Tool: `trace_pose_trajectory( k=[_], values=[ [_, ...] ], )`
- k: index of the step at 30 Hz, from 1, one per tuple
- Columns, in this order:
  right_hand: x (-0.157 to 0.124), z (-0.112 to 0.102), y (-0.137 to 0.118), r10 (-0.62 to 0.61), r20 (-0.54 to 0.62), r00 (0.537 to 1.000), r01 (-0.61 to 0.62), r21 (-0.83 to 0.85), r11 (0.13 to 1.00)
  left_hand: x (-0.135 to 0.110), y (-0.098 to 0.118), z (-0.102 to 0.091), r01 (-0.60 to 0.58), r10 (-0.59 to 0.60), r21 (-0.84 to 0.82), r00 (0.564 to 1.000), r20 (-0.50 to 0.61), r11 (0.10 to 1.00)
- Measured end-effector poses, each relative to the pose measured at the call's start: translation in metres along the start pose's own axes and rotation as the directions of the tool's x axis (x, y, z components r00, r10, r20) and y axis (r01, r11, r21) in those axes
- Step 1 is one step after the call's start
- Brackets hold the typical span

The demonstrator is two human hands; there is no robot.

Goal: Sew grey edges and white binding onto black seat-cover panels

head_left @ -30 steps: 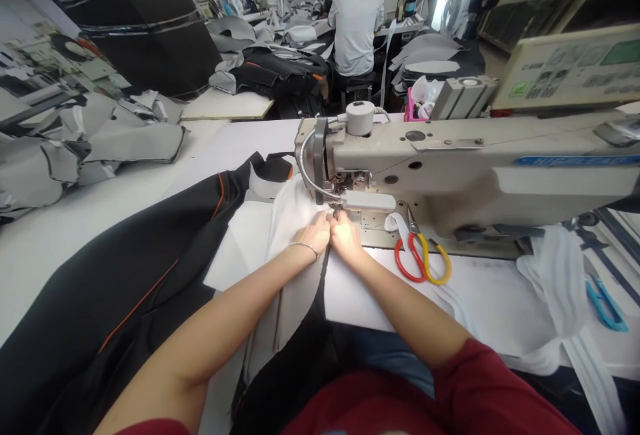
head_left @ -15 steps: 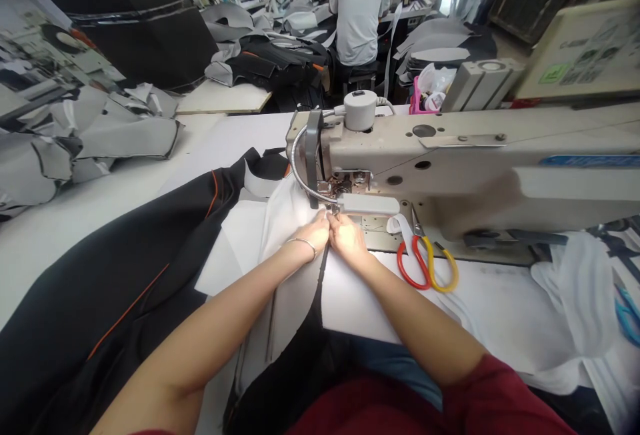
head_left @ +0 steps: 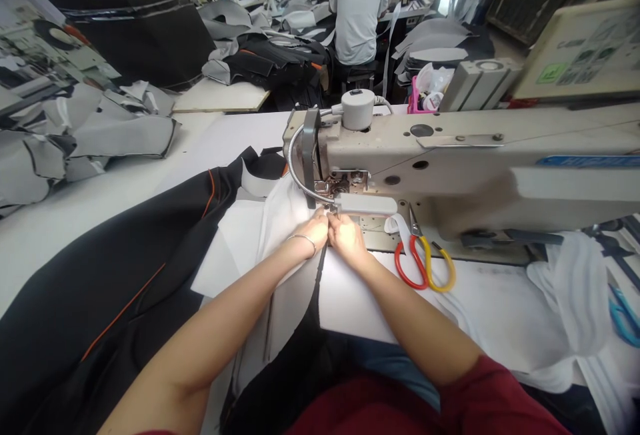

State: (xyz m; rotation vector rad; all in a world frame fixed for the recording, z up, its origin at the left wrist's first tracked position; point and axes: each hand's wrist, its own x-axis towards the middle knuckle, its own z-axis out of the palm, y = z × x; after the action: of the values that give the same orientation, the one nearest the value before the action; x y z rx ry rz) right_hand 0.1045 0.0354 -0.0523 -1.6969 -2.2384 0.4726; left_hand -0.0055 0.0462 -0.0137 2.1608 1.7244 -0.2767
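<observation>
Side by side at the needle area of a sewing machine (head_left: 450,135), both my hands are closed on the edge of a black and white fabric piece (head_left: 295,301). My left hand (head_left: 314,229) pinches its white side, fingertips close under the machine's head. My right hand (head_left: 346,238) grips the same edge from the right, its fingers bunched near the presser foot. The fabric's black part (head_left: 115,261) with orange piping spreads over the table to the left. A small lamp (head_left: 367,205) lights the spot just above my fingers. The fingertips partly hide the edge being held.
Scissors with red and yellow handles (head_left: 425,261) lie right of my right hand. White elastic bands (head_left: 575,295) and a blue-handled tool (head_left: 624,315) are farther right. Grey fabric pieces (head_left: 120,131) cover the far left. A person in white (head_left: 357,11) sits beyond the machine.
The whole view has shifted very slightly to the left. My hands stay at the needle area on the fabric edge; little else differs.
</observation>
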Motion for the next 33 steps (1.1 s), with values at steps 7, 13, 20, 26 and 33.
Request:
trace_pose_trajectory(
  k=[7, 13, 20, 26, 33],
  values=[
    [0.001, -0.001, 0.002, -0.006, -0.012, 1.0, 0.006, 0.007, 1.0, 0.0, -0.003, 0.002, -0.009, 0.007, 0.081, 1.0, 0.019, 0.997],
    [0.002, -0.025, 0.002, 0.036, 0.108, 0.994, -0.029, -0.067, 0.997, -0.025, 0.005, -0.003, -0.014, 0.021, 0.267, 1.0, -0.023, 0.964],
    [-0.059, -0.037, -0.012, -0.413, 0.226, 0.882, 0.462, -0.249, 0.851, -0.064, 0.001, 0.015, -0.232, 0.345, 0.544, 0.932, -0.113, 0.806],
    [-0.113, -0.021, -0.019, -0.655, 0.241, 0.716, 0.694, -0.145, 0.706, -0.076, -0.003, 0.016, -0.208, 0.305, 0.489, 0.944, -0.127, 0.847],
    [-0.121, -0.004, -0.021, -0.519, 0.267, 0.812, 0.547, -0.037, 0.836, -0.094, -0.002, 0.034, -0.137, 0.244, 0.42, 0.947, -0.211, 0.897]
  ],
)
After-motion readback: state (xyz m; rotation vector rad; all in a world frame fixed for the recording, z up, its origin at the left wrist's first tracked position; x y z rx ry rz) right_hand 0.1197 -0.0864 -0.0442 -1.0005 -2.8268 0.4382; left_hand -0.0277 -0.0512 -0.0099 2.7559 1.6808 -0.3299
